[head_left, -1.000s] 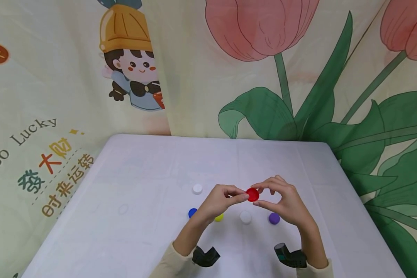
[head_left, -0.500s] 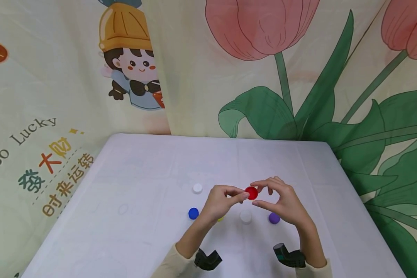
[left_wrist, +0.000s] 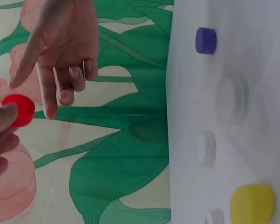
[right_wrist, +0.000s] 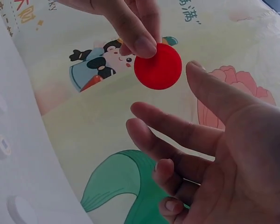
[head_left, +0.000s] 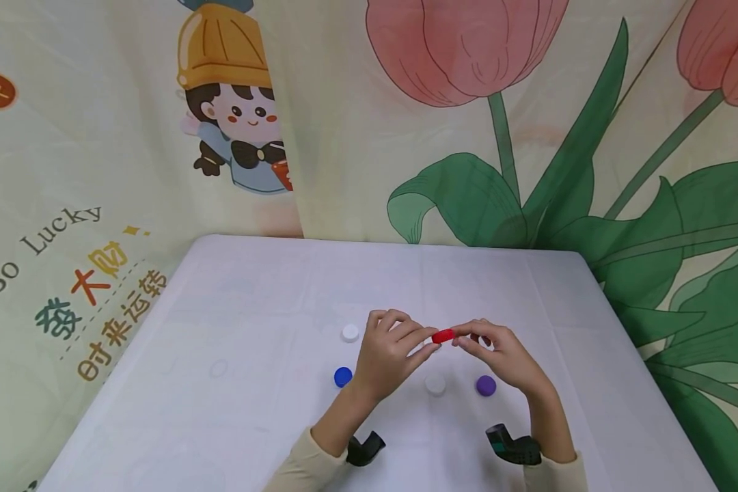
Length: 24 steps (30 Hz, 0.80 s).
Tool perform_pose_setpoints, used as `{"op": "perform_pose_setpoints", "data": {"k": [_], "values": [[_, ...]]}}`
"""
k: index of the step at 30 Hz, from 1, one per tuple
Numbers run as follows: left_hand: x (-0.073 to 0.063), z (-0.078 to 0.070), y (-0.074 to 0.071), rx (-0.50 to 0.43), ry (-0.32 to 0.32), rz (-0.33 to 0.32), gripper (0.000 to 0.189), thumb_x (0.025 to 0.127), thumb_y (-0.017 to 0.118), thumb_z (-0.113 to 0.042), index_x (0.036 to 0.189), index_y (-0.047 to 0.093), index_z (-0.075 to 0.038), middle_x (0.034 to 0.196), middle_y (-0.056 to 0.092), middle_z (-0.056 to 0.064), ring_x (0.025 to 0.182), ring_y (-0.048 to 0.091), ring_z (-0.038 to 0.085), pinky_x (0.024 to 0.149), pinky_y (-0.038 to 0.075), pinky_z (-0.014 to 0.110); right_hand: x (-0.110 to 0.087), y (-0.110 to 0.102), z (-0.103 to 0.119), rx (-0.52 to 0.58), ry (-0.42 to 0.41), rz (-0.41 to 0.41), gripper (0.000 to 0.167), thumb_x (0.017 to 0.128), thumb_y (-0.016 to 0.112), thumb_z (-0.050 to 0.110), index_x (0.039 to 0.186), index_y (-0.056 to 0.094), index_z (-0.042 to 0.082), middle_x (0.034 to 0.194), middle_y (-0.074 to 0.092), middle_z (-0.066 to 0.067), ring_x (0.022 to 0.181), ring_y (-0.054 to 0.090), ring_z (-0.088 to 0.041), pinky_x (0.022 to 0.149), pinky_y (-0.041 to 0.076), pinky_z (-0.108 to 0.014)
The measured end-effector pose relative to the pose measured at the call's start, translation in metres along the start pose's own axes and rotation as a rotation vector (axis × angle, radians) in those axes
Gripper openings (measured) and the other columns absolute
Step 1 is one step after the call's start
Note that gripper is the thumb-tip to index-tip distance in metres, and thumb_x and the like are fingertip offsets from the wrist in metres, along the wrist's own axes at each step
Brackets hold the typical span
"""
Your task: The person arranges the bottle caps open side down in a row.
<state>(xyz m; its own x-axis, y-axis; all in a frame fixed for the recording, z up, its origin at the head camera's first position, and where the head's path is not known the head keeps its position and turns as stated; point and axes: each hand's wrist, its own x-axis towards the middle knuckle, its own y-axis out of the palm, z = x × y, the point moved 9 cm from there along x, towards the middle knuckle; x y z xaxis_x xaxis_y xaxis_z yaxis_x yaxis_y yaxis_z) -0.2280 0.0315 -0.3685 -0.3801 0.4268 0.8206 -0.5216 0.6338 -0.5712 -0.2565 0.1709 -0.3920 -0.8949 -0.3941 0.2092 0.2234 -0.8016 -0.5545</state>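
In the head view my left hand (head_left: 389, 355) pinches a red bottle cap (head_left: 443, 335) by its left side. The cap looks nearly edge-on there. Both wrist views show the left thumb (right_wrist: 145, 46) on its round red face. My right hand (head_left: 498, 348) has its fingertips close to the cap's right edge; whether they touch it is unclear. In the right wrist view its thumb and fingers are spread, with a small gap to the cap. On the white table lie a purple cap (head_left: 486, 385), a blue cap (head_left: 343, 376) and white caps (head_left: 435, 385).
A yellow cap (left_wrist: 253, 204) shows in the left wrist view, hidden behind the left arm from the head. Another white cap (head_left: 350, 333) lies farther back. The white tablecloth (head_left: 270, 294) ends at a back edge before a printed curtain (head_left: 332, 137).
My left hand has turned, tipping the red cap from face-on to nearly edge-on. My right thumb and fingers have drawn closer together beside it.
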Motion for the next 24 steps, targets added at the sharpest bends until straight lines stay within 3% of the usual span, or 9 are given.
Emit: {"op": "perform_pose_setpoints", "data": {"k": [2,5,12,17,24], "values": [[0.001,-0.007,-0.002,0.042,0.097,-0.011,0.028,0.074,0.078,-0.033,0.094,0.075,-0.015,0.078,0.069,-0.004,0.084,0.056,0.015,0.072,0.039,0.032,0.001,0.003,-0.009,0.03,-0.013,0.022,0.02,0.09,0.059,0.006,0.107,0.066,0.003,0.092,0.064,-0.003,0.082,0.048,-0.017,0.067,0.038,-0.034],[0.001,-0.014,-0.005,0.07,0.188,-0.026,0.028,0.075,0.077,-0.032,0.097,0.074,-0.015,0.079,0.069,-0.004,0.083,0.056,0.016,0.071,0.04,0.031,0.002,0.006,-0.022,0.068,-0.026,0.047,0.019,0.091,0.058,0.007,0.107,0.067,0.006,0.094,0.064,-0.001,0.082,0.048,-0.018,0.066,0.037,-0.034],[0.001,-0.02,-0.006,0.087,0.246,-0.028,0.029,0.077,0.075,-0.032,0.099,0.074,-0.014,0.08,0.07,-0.004,0.083,0.056,0.016,0.072,0.04,0.029,0.002,0.008,-0.027,0.126,-0.059,0.064,0.016,0.091,0.059,0.013,0.103,0.07,0.013,0.093,0.064,0.002,0.083,0.048,-0.019,0.066,0.036,-0.035],[0.002,-0.017,-0.005,0.048,0.212,-0.013,0.028,0.077,0.075,-0.032,0.097,0.074,-0.014,0.08,0.069,-0.004,0.085,0.056,0.016,0.073,0.04,0.029,0.001,0.007,-0.025,0.137,-0.077,0.053,0.016,0.09,0.059,0.012,0.103,0.07,0.012,0.092,0.064,0.001,0.081,0.047,-0.019,0.065,0.036,-0.034],[0.002,-0.001,0.0,-0.179,0.005,0.001,0.036,0.074,0.075,-0.041,0.098,0.073,-0.015,0.084,0.066,-0.004,0.088,0.051,0.013,0.074,0.037,0.028,-0.002,-0.003,-0.017,0.112,-0.126,-0.03,0.024,0.082,0.065,-0.002,0.105,0.067,0.005,0.092,0.063,-0.002,0.079,0.048,-0.016,0.065,0.038,-0.031]]}}
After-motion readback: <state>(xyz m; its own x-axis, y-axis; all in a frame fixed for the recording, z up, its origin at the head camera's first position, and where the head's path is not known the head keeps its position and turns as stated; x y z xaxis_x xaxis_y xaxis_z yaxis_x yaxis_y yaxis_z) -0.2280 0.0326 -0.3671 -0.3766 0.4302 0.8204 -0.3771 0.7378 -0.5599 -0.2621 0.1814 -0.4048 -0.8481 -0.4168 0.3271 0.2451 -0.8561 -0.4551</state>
